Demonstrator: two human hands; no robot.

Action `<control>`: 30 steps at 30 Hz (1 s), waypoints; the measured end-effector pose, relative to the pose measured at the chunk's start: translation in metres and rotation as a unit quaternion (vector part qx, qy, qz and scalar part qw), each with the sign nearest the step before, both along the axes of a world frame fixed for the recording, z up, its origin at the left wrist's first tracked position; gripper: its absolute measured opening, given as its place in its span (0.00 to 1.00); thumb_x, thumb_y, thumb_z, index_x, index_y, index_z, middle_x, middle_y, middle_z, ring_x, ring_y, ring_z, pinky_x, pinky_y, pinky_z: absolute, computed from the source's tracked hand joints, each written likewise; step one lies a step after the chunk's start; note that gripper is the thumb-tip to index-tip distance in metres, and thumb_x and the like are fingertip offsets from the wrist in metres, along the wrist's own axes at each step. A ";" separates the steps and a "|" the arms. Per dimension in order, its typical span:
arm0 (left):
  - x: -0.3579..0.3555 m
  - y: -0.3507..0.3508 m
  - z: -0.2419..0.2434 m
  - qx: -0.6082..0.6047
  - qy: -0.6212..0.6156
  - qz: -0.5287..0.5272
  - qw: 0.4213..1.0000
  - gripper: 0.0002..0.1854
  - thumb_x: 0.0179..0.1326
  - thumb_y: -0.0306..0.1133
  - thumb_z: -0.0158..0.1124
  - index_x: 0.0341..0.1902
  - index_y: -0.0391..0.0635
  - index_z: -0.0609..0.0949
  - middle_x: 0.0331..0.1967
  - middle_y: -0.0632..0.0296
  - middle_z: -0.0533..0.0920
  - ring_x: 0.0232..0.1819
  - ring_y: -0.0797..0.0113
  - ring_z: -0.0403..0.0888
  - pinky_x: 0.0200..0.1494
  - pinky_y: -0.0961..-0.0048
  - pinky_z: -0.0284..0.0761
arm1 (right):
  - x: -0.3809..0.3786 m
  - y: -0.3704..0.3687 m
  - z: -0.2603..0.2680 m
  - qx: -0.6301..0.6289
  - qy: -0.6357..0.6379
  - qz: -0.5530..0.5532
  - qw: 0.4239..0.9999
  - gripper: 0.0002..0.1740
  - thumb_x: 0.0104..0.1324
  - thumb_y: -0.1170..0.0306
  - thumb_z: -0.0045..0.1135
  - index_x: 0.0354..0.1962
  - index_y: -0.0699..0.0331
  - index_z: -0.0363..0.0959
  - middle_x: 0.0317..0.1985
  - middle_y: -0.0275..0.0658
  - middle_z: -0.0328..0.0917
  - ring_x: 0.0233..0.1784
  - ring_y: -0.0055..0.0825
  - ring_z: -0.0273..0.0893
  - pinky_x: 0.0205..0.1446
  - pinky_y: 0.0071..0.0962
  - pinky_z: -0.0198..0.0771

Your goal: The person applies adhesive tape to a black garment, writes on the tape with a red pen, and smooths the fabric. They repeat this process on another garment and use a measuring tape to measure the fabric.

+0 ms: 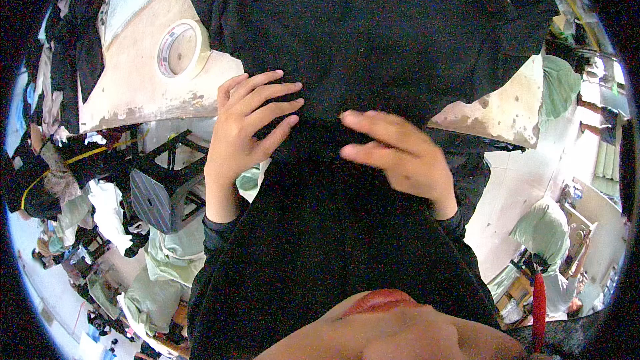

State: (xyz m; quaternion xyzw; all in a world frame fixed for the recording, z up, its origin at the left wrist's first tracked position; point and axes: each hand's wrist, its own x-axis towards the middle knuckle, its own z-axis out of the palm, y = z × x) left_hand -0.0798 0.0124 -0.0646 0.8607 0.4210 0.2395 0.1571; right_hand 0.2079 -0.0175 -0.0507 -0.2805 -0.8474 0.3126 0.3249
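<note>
A large spread of black fabric (360,35) covers the middle of a pale, worn worktable (135,85) before me. My left hand (250,120) lies at the fabric's near left part, fingers apart and pointing right, holding nothing that shows. Opposite it, my right hand (405,152) is blurred, its fingers spread towards the left over the black cloth. Whether its fingertips touch the cloth cannot be made out. Beyond my left hand, a roll of masking tape (202,45) lies flat on the tabletop. My dark sleeves merge with the black fabric, so its near edge is hard to see.
A black plastic stool (150,200) stands left below the table's chipped edge. White cloth (107,212) and pale green fabric bundles (175,255) are heaped around it. To the right, a pale green covered bundle (542,232) sits on the light floor, near a red strap (538,310).
</note>
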 end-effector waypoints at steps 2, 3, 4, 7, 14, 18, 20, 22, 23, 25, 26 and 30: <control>0.003 -0.007 0.000 0.009 -0.018 0.019 1.000 0.14 0.53 0.31 0.73 0.45 0.58 0.88 0.54 0.73 0.85 0.64 0.64 0.77 0.68 0.56 0.58 | 0.008 0.001 -0.001 0.034 -0.029 -0.123 0.991 0.23 0.64 0.75 0.57 0.57 0.55 0.78 0.65 0.41 0.74 0.69 0.43 0.70 0.71 0.44 0.66; 0.004 -0.011 -0.001 0.011 -0.008 0.013 1.000 0.14 0.53 0.31 0.73 0.45 0.59 0.88 0.53 0.73 0.85 0.64 0.65 0.77 0.68 0.56 0.58 | 0.015 0.001 -0.001 0.065 -0.095 -0.199 0.973 0.25 0.65 0.69 0.57 0.61 0.53 0.76 0.67 0.40 0.71 0.72 0.43 0.66 0.73 0.46 0.62; 0.006 -0.013 -0.002 0.018 0.003 0.003 1.000 0.14 0.53 0.32 0.73 0.45 0.59 0.88 0.52 0.74 0.85 0.63 0.65 0.77 0.68 0.55 0.57 | 0.016 0.000 -0.003 0.064 -0.169 -0.195 0.964 0.25 0.65 0.64 0.58 0.61 0.49 0.75 0.69 0.40 0.69 0.74 0.43 0.64 0.74 0.47 0.59; 0.007 -0.017 -0.005 0.030 0.005 -0.009 0.999 0.15 0.53 0.32 0.73 0.45 0.61 0.88 0.49 0.76 0.86 0.60 0.68 0.79 0.66 0.56 0.58 | 0.019 -0.008 -0.006 0.051 -0.303 -0.205 0.929 0.28 0.64 0.50 0.59 0.63 0.37 0.74 0.73 0.40 0.63 0.77 0.43 0.57 0.77 0.49 0.50; 0.008 -0.017 -0.010 0.003 -0.042 -0.013 0.999 0.18 0.51 0.33 0.74 0.48 0.63 0.87 0.44 0.77 0.85 0.55 0.68 0.80 0.60 0.59 0.59 | 0.013 -0.019 0.001 0.035 -0.290 -0.240 0.926 0.38 0.57 0.34 0.55 0.66 0.27 0.69 0.76 0.37 0.57 0.77 0.42 0.56 0.74 0.54 0.46; 0.017 -0.022 -0.007 0.031 0.021 -0.004 0.999 0.20 0.51 0.36 0.74 0.50 0.68 0.87 0.43 0.80 0.82 0.53 0.69 0.78 0.58 0.59 0.56 | -0.004 -0.017 0.000 0.069 -0.372 -0.212 0.901 0.36 0.58 0.41 0.61 0.65 0.30 0.69 0.77 0.29 0.57 0.78 0.31 0.54 0.74 0.53 0.41; 0.021 -0.023 -0.005 0.035 0.033 0.006 0.999 0.19 0.51 0.38 0.74 0.49 0.69 0.87 0.43 0.80 0.81 0.53 0.69 0.77 0.59 0.58 0.56 | -0.009 -0.016 -0.001 0.080 -0.350 -0.204 0.911 0.30 0.61 0.50 0.63 0.62 0.34 0.74 0.72 0.31 0.65 0.76 0.29 0.60 0.76 0.46 0.40; 0.024 -0.024 -0.003 0.041 0.040 0.010 0.998 0.19 0.49 0.36 0.75 0.48 0.67 0.88 0.45 0.78 0.83 0.55 0.65 0.78 0.59 0.57 0.58 | -0.009 -0.014 -0.003 0.086 -0.334 -0.199 0.917 0.25 0.65 0.57 0.60 0.61 0.35 0.76 0.70 0.31 0.69 0.73 0.30 0.66 0.76 0.46 0.43; 0.025 -0.023 -0.003 0.047 0.039 0.009 0.998 0.19 0.49 0.36 0.75 0.47 0.67 0.88 0.46 0.78 0.83 0.56 0.65 0.78 0.59 0.57 0.58 | -0.009 -0.013 -0.005 0.097 -0.316 -0.198 0.923 0.25 0.65 0.58 0.61 0.61 0.35 0.76 0.69 0.31 0.70 0.73 0.30 0.66 0.76 0.46 0.43; 0.028 -0.023 -0.005 0.060 0.040 0.000 0.997 0.18 0.49 0.35 0.75 0.46 0.66 0.88 0.49 0.79 0.84 0.57 0.66 0.78 0.60 0.57 0.59 | -0.008 -0.011 -0.009 0.112 -0.285 -0.191 0.933 0.25 0.65 0.59 0.61 0.60 0.35 0.76 0.69 0.30 0.71 0.73 0.31 0.66 0.76 0.46 0.45; 0.029 -0.023 -0.006 0.051 0.029 -0.001 0.998 0.17 0.49 0.35 0.74 0.46 0.65 0.88 0.52 0.79 0.84 0.59 0.66 0.78 0.60 0.58 0.59 | -0.009 -0.012 -0.011 0.129 -0.276 -0.192 0.933 0.24 0.65 0.59 0.62 0.59 0.36 0.77 0.68 0.30 0.72 0.72 0.31 0.67 0.75 0.46 0.47; 0.033 -0.025 -0.010 0.043 0.027 0.004 0.999 0.20 0.48 0.34 0.73 0.48 0.69 0.87 0.50 0.80 0.84 0.56 0.67 0.78 0.60 0.58 0.59 | -0.013 -0.012 -0.016 0.112 -0.290 -0.181 0.933 0.26 0.63 0.56 0.63 0.60 0.40 0.75 0.68 0.27 0.70 0.74 0.28 0.64 0.73 0.47 0.52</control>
